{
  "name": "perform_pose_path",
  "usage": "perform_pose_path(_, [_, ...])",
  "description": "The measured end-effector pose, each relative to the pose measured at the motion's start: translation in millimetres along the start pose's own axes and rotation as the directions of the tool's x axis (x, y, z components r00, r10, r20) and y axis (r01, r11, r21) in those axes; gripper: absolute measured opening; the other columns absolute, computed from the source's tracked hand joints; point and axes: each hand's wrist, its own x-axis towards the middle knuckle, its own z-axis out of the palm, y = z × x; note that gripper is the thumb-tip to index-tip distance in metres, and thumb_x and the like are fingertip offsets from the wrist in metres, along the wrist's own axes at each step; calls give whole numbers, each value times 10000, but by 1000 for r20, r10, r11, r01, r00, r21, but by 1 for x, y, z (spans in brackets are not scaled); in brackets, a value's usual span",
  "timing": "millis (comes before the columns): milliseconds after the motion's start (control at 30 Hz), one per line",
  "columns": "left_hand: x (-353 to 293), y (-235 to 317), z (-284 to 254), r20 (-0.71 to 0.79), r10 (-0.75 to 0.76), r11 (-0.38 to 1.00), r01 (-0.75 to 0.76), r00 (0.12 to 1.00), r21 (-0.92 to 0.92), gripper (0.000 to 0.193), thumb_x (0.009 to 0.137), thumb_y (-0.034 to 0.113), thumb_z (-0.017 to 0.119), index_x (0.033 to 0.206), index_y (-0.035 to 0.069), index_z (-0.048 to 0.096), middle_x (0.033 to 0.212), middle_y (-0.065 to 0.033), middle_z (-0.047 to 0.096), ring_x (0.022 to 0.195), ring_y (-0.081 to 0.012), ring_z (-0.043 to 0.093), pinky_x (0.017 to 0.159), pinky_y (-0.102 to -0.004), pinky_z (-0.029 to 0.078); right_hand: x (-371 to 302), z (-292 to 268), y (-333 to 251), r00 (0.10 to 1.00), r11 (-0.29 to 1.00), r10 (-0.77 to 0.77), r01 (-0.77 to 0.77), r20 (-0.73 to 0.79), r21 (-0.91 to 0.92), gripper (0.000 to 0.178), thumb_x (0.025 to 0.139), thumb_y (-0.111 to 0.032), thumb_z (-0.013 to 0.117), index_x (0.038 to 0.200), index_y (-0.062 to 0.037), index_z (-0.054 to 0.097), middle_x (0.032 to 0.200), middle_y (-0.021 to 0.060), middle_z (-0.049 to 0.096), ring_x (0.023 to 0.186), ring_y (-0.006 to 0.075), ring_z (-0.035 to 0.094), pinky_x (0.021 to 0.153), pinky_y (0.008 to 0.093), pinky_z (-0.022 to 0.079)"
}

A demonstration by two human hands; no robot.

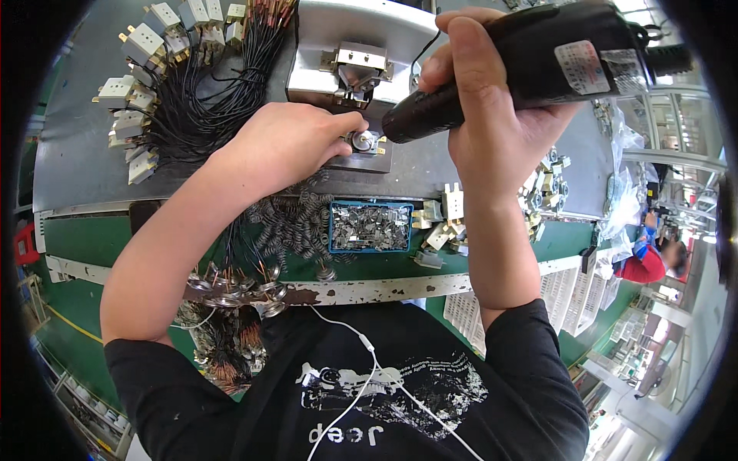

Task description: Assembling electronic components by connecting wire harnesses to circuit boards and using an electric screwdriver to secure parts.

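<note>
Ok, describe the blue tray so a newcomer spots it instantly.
Find the green strip along the near side of the grey workbench. On it, between dark coil springs on the left and pale blocks on the right, sits the blue tray. Unlike those loose neighbours, it has a straight-edged blue rim around small metal pieces.

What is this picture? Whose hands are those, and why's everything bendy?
There's no robot, just a person's two bare hands. A camera on the person's head looks down, and its wide lens makes straight edges bend. The right hand holds a black, cylinder-shaped tool. The left hand touches a small, round-topped silver part. On the grey table lie thin black wires with boxy grey blocks. Lower in the picture are dark coiled metal springs and a rectangular blue tray of small metal pieces.
</note>
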Motion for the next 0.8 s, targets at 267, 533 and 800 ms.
perform_pose_path(267, [-4,-4,4,-81,49,999,-49,996,3,306,990,300,628,1263,161,623,905,-113,741,874,-332,728,726,-469,566,-2,10,-34,967,921,243,-253,-73,-296,424,944,-6,707,1306,5,487,937,117,699,664,145,660,609,273,536])
perform_pose_path(533, [-2,-3,4,-70,47,999,-48,996,-8,304,986,293,636,1257,155,626,891,-120,735,864,-338,726,723,-472,563,6,28,-46,874,739,410,-486,-261,-466,966,950,13,707,1640,-114,43,956,157,714,629,168,669,587,312,565])
perform_pose_path(800, [-2,-3,4,-52,42,999,-43,998,-13,307,983,286,640,1260,152,629,891,-131,736,862,-342,728,728,-479,562,3,28,-48,835,657,481,-546,-269,-520,293,946,4,719,1196,64,579,942,153,725,651,160,677,590,287,563])
